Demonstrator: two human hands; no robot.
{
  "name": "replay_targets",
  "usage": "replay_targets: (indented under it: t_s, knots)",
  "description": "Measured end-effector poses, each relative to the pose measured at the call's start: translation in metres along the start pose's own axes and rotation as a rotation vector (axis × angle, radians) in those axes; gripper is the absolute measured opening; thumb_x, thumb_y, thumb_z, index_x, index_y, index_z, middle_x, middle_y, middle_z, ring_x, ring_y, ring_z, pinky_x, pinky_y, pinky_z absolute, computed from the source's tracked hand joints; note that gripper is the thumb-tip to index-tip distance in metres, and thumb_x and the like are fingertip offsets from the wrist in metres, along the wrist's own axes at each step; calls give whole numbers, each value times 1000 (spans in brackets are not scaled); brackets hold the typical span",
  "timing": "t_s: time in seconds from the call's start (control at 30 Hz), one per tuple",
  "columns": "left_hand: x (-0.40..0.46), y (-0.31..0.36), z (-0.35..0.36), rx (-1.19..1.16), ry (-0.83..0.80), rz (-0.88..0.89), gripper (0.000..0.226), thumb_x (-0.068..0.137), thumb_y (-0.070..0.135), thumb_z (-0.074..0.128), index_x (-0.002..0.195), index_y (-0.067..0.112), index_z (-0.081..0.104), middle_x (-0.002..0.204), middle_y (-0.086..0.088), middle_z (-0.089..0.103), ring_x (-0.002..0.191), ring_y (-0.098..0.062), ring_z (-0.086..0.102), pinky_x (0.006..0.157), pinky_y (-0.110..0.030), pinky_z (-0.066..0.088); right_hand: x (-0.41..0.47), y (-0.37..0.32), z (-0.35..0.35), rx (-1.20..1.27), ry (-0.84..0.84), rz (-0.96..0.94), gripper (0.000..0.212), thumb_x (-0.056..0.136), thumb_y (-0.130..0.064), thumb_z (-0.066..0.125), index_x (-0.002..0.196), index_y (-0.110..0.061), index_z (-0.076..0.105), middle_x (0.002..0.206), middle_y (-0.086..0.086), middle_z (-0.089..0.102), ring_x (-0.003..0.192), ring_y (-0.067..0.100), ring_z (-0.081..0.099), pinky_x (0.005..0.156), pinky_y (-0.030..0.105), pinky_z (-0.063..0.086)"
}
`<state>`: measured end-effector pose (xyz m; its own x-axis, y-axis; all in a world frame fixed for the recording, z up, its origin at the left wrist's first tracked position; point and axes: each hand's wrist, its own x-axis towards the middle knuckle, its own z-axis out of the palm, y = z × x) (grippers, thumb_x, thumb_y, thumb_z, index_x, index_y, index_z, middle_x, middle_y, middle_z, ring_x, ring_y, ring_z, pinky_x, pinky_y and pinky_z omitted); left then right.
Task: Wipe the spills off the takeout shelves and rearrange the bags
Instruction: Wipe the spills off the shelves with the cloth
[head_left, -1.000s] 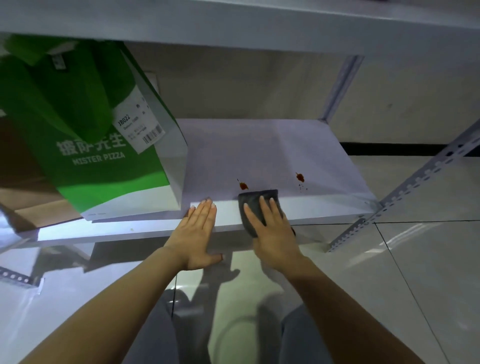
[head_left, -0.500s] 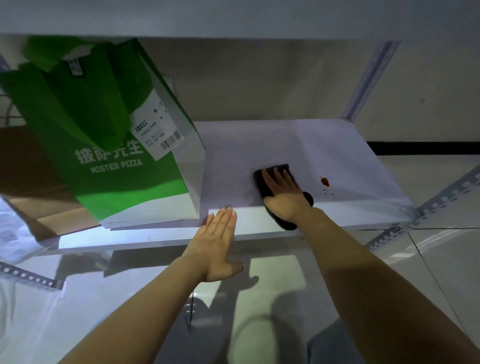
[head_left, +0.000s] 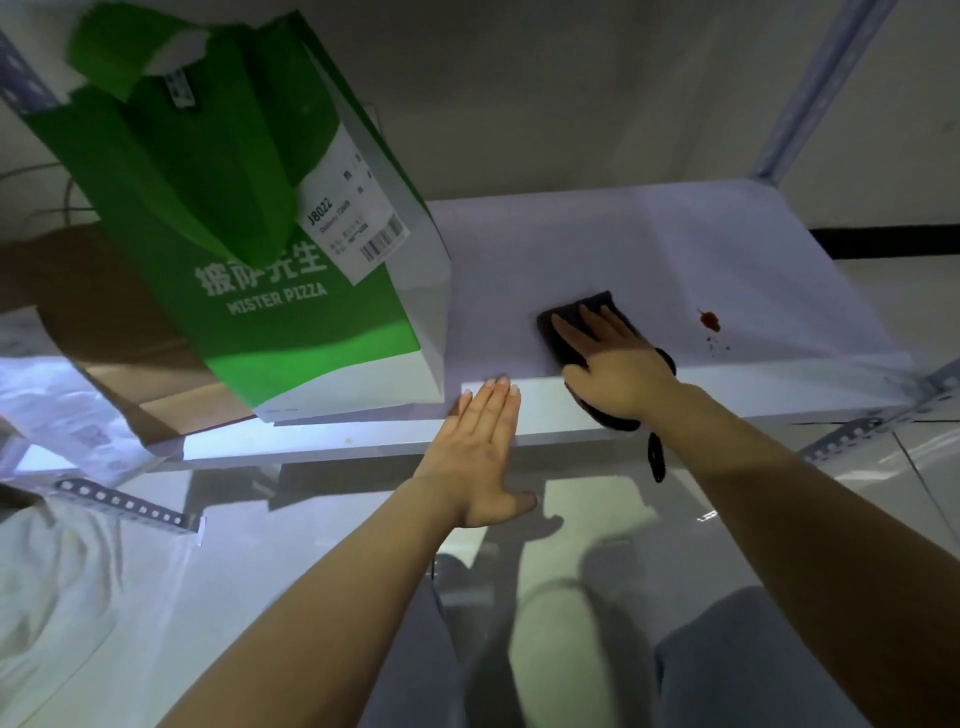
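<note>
A white shelf (head_left: 597, 234) runs across the middle. My right hand (head_left: 615, 364) presses flat on a dark cloth (head_left: 563, 325) lying on the shelf near its front edge; part of the cloth hangs over the edge. A reddish-brown spill (head_left: 709, 321) with small drops sits on the shelf to the right of the cloth, apart from it. My left hand (head_left: 480, 452) rests flat, fingers together, against the shelf's front lip, holding nothing. A green and white "Mister Pizza" takeout bag (head_left: 249, 249) stands tilted on the shelf at the left.
A brown paper bag (head_left: 104, 312) lies behind the green bag at the left. A white plastic bag (head_left: 67, 410) lies at the far left edge. Perforated metal uprights (head_left: 810, 83) frame the shelf at the right. Glossy floor (head_left: 883, 519) and my knees are below.
My right hand slid the cloth from the front edge deeper onto the shelf, over the left stain, which no longer shows. The left hand stayed at the lip. My head moved closer.
</note>
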<state>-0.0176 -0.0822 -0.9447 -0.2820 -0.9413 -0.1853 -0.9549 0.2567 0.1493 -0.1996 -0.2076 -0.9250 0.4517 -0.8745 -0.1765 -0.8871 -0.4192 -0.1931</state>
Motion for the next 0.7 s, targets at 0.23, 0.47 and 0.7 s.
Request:
replay_targets:
  t_s: [0.23,0.47,0.7]
  knots:
    - [1,-2,2,7,-4,3,113,76,64,50,146,9,-20,154,-9,-26,141,-20,-26,116,-38,-12,15,-17,2,-27,4,-5,55,96,-38,27,148,-37,11,160,3,3,146,25,-2,118,43,6]
    - [3,-3,5,38,0,22,111,75,72,36,145,8,-22,153,-11,-28,140,-23,-28,115,-37,-16,-85,42,16,20,159,111,74,78,-47,9,147,-26,26,156,7,22,144,28,13,117,44,13]
    - [4,-2,7,41,3,3,112,64,73,22,145,10,-24,152,-9,-30,139,-21,-31,113,-34,-19,-53,119,-5,67,191,375,72,82,-46,13,149,-21,22,156,15,18,144,35,10,116,48,14]
